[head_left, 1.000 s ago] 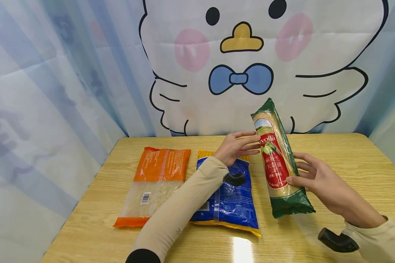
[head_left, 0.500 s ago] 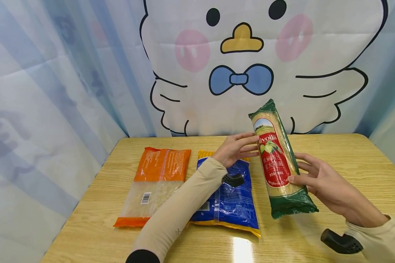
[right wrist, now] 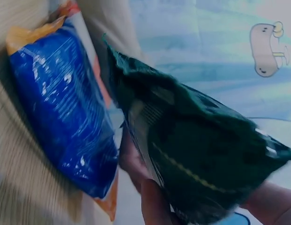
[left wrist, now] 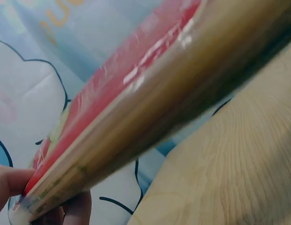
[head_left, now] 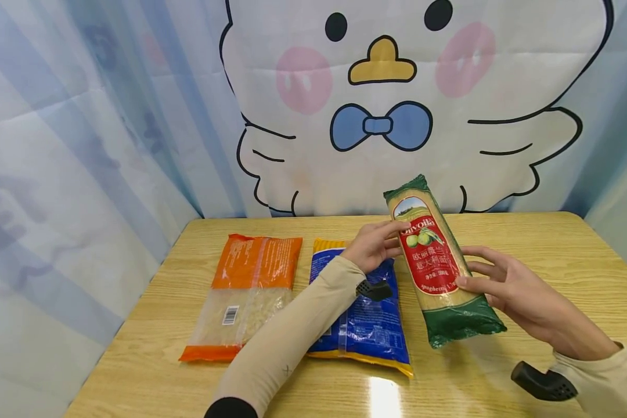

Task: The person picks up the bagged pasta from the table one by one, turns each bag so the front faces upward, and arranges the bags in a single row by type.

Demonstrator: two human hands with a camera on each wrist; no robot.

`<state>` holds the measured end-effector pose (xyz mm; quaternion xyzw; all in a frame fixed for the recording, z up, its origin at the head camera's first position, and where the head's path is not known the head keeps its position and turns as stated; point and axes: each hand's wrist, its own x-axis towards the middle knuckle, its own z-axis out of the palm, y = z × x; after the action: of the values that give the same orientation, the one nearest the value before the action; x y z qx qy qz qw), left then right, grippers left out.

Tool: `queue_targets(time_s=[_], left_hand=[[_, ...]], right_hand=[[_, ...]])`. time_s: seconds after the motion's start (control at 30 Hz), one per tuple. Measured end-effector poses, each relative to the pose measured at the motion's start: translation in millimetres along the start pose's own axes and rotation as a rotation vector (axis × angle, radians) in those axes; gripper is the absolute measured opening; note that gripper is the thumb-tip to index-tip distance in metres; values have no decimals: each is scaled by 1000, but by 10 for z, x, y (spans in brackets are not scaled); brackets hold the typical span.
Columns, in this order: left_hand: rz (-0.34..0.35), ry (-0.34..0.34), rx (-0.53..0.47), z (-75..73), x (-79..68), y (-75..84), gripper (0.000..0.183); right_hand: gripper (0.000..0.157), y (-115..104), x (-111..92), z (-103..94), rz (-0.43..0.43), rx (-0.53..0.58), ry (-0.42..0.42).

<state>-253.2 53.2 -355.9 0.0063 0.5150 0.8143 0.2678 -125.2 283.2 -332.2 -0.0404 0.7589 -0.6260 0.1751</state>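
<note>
A long pack of spaghetti [head_left: 432, 258], clear with green ends and a red label, is held tilted above the table, label facing me. My left hand [head_left: 372, 247] pinches its upper left edge, one digit over the label; in the left wrist view, other fingers [left wrist: 78, 206] lie behind the pack [left wrist: 136, 108]. On the lower right edge, my right hand [head_left: 522, 299] grips with the thumb in front and the fingers partly hidden behind. The right wrist view looks onto the pack's green end [right wrist: 197, 140].
On the wooden table [head_left: 146, 331] lie an orange and clear bag [head_left: 256, 264] at left and a blue bag with yellow ends [head_left: 373, 331] beside it. My left forearm passes over both, hiding parts. A printed curtain [head_left: 303, 174] hangs behind the table.
The pack's top has come lower and to the left, and its label has turned toward me. My left hand has shifted slightly down and now takes hold of the pack's edge.
</note>
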Motion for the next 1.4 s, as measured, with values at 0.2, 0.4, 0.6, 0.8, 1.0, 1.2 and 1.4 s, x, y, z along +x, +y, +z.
queue_targets(time_s=[0.2, 0.4, 0.6, 0.8, 1.0, 1.2, 1.4], left_hand=[[23, 47, 13, 17, -25, 50, 39], [16, 54, 17, 34, -52, 75, 39], [34, 47, 38, 45, -55, 69, 41], [46, 45, 61, 43, -52, 68, 45], [38, 33, 64, 27, -62, 74, 45], [29, 23, 58, 13, -72, 84, 41], [33, 21, 50, 17, -92, 89, 46]], right_hand=[[69, 1, 4, 30, -10, -131, 17], [74, -13, 11, 70, 13, -216, 42], [74, 11, 21, 107, -29, -214, 44], [74, 25, 19, 112, -46, -206, 44], [73, 41, 11, 87, -54, -173, 34], [72, 62, 16, 66, -46, -172, 34], [71, 80, 12, 56, -44, -163, 31]])
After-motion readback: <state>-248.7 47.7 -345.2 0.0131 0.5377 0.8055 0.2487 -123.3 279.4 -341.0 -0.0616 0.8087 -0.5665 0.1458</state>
